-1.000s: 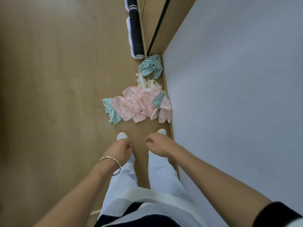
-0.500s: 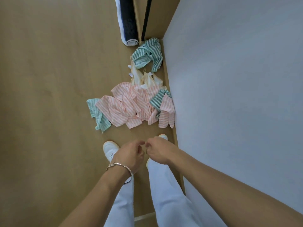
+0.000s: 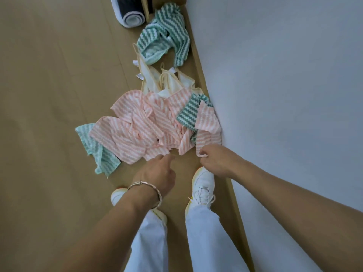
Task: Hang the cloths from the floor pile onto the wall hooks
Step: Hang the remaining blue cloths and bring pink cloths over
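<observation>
Cloth pile (image 3: 149, 122): pink, green and cream cloths heaped on the floor (image 3: 49, 95) along the foot of the wall (image 3: 284, 75).
Right hand (image 3: 215, 161): pinches the near corner of a pink striped cloth (image 3: 208, 134) at the wall edge.
Left hand (image 3: 157, 173), bracelet (image 3: 147, 185) on wrist: fingers loose, empty, just beside the pile's near edge.
Rolled mat (image 3: 131, 14): beyond the pile's far end.
</observation>
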Available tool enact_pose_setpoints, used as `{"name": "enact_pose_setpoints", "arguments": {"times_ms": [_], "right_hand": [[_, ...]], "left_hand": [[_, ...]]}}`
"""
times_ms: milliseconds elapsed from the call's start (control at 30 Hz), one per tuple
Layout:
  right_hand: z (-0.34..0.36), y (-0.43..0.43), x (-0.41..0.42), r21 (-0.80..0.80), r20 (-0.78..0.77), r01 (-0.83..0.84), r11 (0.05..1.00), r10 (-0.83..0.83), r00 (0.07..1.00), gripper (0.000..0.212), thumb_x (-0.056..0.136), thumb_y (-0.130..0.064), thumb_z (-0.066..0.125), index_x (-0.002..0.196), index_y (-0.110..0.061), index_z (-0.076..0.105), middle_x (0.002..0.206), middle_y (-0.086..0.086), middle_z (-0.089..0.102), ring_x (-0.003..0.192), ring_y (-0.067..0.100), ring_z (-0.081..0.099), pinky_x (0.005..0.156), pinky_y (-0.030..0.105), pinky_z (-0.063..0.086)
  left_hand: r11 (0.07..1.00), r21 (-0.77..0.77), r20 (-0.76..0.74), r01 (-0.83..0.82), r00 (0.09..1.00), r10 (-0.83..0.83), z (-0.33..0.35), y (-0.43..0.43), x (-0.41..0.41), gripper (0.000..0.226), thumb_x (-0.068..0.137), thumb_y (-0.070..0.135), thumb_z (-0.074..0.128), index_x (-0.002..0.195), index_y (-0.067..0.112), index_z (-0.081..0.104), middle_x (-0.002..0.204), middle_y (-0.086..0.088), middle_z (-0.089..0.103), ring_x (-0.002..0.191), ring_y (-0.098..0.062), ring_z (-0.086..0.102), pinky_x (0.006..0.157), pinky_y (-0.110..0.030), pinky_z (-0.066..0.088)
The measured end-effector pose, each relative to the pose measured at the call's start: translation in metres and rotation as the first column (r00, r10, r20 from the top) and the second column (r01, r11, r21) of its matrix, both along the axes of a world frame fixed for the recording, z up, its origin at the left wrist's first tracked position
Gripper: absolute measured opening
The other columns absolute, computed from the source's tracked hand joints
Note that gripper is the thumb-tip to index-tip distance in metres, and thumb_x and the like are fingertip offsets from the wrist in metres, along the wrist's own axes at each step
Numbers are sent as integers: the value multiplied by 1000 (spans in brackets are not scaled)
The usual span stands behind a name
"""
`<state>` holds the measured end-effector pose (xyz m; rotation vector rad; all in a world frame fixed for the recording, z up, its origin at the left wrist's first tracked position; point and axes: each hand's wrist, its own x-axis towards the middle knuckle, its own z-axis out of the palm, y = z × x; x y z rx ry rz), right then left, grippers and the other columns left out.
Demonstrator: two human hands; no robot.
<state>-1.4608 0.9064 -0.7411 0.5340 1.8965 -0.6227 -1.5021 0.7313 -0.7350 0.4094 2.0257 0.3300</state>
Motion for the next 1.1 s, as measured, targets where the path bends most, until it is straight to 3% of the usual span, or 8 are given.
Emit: {"name": "enact_pose_setpoints", "arguments": {"times_ms": [100, 333, 533, 667, 800, 867, 967, 1100], "right_hand": [[-42, 11, -2, 15, -20, 16, 1000, -16, 1000, 40, 94, -22, 40, 131, -14, 52, 141, 8, 46, 119, 27, 51, 100, 39, 44], [-121, 28, -5, 181, -19, 50, 982, -48, 999, 49, 95, -24, 42, 142, -21, 33, 157, 2, -1, 134, 32, 33, 106, 41, 36], [-158, 41, -2, 142, 53, 37, 989, -45, 998, 60, 97, -25, 40, 150, -19, 13, 158, 1, -19, 144, 30, 16, 114, 42, 27], [-154, 45, -6, 130, -11, 57, 990, -56, 998, 50, 98, -18, 34, 146, -11, 23, 157, 2, 10, 135, 29, 34, 108, 40, 35], [-115, 39, -9, 119, -205, 111, 987, -85, 975, 35, 100, -18, 35, 131, -13, 48, 137, 4, 45, 114, 25, 53, 92, 33, 43], [-88, 35, -10, 82, -263, 101, 992, -76, 962, 28, 99, -24, 39, 114, -12, 59, 121, 7, 58, 101, 24, 57, 81, 31, 44], [-36, 31, -20, -18, -303, 148, 989, -146, 942, 22, 95, -27, 48, 98, -15, 66, 106, 2, 65, 88, 17, 56, 72, 26, 41], [51, 26, -49, -123, -355, 143, 982, -179, 918, 19, 92, -27, 54, 110, -23, 58, 107, -4, 63, 97, 14, 60, 84, 28, 49]], "left_hand": [[999, -36, 6, 34, 999, -34, -36, 3, 0, 47, 91, 17, 41, 137, 24, 40, 132, -3, 50, 120, -22, 49, 96, -34, 42], [993, -54, 8, 109, 994, -108, -103, 9, 9, 47, 93, 21, 39, 139, 25, 37, 135, 1, 46, 122, -20, 47, 98, -32, 41], [993, -63, 24, 102, 995, -101, -126, 16, 13, 46, 93, 22, 39, 140, 25, 37, 134, 1, 47, 121, -19, 47, 98, -32, 41], [990, -73, 29, 121, 992, -119, -122, 15, 9, 47, 94, 22, 38, 140, 25, 36, 134, 1, 46, 121, -19, 47, 98, -32, 41], [985, -100, 16, 142, 990, -141, -99, 18, -5, 48, 94, 21, 38, 141, 26, 33, 133, -1, 45, 120, -22, 46, 96, -35, 42], [985, -86, -12, 152, 988, -153, -76, 25, -14, 53, 92, 19, 40, 143, 27, 27, 137, -2, 41, 124, -23, 41, 99, -37, 41], [983, -32, -170, 179, 969, -181, -31, 41, -39, 66, 90, 20, 44, 147, 28, 13, 149, -2, 26, 135, -23, 27, 106, -37, 35], [915, 15, -338, 403, 863, -375, 54, 63, -84, 76, 88, 28, 52, 148, 28, 7, 157, -3, 5, 144, -23, 6, 114, -36, 19]]}}
